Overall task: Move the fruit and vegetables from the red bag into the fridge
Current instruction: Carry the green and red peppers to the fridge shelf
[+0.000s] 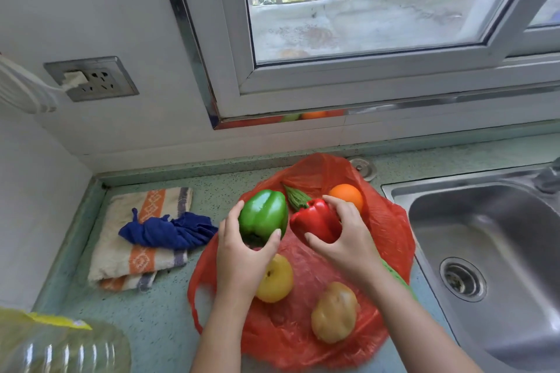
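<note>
Kitchen corner in daylight: speckled green bench [157, 312] below a white-framed window [363, 24] with bars outside, white tiled wall at the back and left, steel socket plate [91, 77] with one plug in it. Sunk into the bench at right, a steel sink [485, 236], its near rim just beside the red bag [391, 221]. Bag spread open and flat between the sink and a folded striped towel [142, 260], with a crumpled blue cloth [169, 232] on top of the towel.

Over the bag's middle, a green pepper [263, 215] wrapped by the left grip [242, 254], and just beside it a red pepper [315, 221] clasped from above by the right grip [345, 239]. Lying on the bag: an orange [347, 195] at the far side behind the right grip, a ridged green vegetable [295, 198] beyond the two peppers, a yellow fruit [277, 278] partly under the left wrist, a potato [335, 312] towards the front.

Raised lip along the back wall. Bare bench in front of the towel, bounded at the near left by a clear plastic bottle [60, 348].
</note>
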`<state>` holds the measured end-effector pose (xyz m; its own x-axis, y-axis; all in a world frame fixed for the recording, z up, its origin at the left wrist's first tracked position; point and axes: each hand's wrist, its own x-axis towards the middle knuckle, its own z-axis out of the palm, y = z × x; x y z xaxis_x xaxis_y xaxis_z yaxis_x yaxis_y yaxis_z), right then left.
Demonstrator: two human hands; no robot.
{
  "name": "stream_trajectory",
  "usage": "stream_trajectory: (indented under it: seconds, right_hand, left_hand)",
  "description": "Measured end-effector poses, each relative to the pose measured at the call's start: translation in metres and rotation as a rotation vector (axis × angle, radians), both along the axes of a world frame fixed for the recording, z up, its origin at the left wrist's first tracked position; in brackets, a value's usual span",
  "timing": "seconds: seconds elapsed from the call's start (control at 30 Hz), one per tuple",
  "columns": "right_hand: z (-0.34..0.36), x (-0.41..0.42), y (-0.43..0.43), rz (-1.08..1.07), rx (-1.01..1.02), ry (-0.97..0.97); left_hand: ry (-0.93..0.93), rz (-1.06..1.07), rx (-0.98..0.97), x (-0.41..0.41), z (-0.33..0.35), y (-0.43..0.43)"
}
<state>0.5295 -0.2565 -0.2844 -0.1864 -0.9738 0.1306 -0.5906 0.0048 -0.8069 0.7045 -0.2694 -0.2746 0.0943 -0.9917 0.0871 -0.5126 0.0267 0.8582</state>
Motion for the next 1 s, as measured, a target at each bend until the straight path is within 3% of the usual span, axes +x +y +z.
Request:
stream_trajectory:
  seconds: [0.27, 0.63, 1.0]
  right_hand:
    - [0.046, -0.050, 0.077, -0.207, -0.156, -0.104]
    - [0.080, -0.137, 0.218, -0.527, -0.271, -0.178]
    - [0.107, -0.239, 0.417, -0.876, -0.444, -0.045]
  left_hand:
    - [0.038, -0.228, -0.119, -0.050, 0.041, 0.040]
    - [0.071, -0.679, -0.143, -0.165, 0.066, 0.108]
    - [0.124, -1.007, -0.103, -0.309, 0.099, 0.267]
